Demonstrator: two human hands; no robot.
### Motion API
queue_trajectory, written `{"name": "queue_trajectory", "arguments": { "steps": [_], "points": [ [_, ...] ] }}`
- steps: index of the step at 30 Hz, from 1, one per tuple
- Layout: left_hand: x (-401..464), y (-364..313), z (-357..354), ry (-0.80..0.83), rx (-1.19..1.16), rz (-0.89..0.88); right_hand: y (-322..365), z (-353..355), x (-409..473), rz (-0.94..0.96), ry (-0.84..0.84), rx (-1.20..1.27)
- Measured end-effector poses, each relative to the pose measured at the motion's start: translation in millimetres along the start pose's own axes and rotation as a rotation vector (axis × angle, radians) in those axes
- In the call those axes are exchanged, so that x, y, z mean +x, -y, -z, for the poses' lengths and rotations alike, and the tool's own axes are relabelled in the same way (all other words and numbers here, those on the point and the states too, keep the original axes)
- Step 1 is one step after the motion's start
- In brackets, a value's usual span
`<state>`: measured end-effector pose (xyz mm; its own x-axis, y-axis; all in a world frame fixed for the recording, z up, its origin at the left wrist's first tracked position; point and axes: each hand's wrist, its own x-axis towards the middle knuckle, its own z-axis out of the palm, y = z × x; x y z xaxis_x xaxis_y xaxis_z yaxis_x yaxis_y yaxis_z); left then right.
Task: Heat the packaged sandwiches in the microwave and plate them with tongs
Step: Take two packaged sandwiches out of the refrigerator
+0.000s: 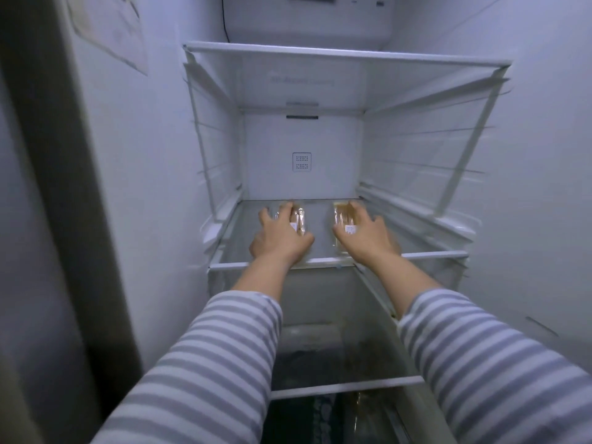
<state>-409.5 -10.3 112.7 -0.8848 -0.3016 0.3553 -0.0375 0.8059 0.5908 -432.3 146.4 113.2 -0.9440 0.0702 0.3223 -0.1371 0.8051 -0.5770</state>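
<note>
Two packaged sandwiches in clear wrap lie on a glass fridge shelf. My left hand lies over the left sandwich, fingers spread across its top and thumb at its right side. The right sandwich has my right hand over its right half, fingers apart and thumb on the wrap. Both packages rest flat on the shelf, each partly hidden by the hand on it. Both arms wear grey-striped sleeves.
The fridge is open, with white side walls close on both sides. Another shelf sits above and a lower glass shelf below, with dark items under it. A vent is on the back wall.
</note>
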Motion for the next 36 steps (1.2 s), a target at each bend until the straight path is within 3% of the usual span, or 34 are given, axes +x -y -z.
{"name": "queue_trajectory", "arguments": {
  "steps": [7, 12, 17, 21, 36],
  "points": [
    [6, 4, 0, 0.067, 0.151, -0.002, 9, -1, 5, -0.068, 0.035, -0.072],
    [-5, 4, 1, -0.021, 0.033, 0.019, 14, -7, 4, -0.117, -0.047, -0.043],
    [-7, 8, 18, -0.099, -0.053, 0.039, 18, 7, 9, -0.225, 0.079, -0.010],
    [-17, 1, 42, -0.055, -0.107, 0.028, 21, 17, 3, -0.280, 0.165, -0.036],
    [-186, 11, 71, -0.123, -0.115, 0.046, 10, 46, -176, -0.047, 0.083, 0.172]
  ]
}}
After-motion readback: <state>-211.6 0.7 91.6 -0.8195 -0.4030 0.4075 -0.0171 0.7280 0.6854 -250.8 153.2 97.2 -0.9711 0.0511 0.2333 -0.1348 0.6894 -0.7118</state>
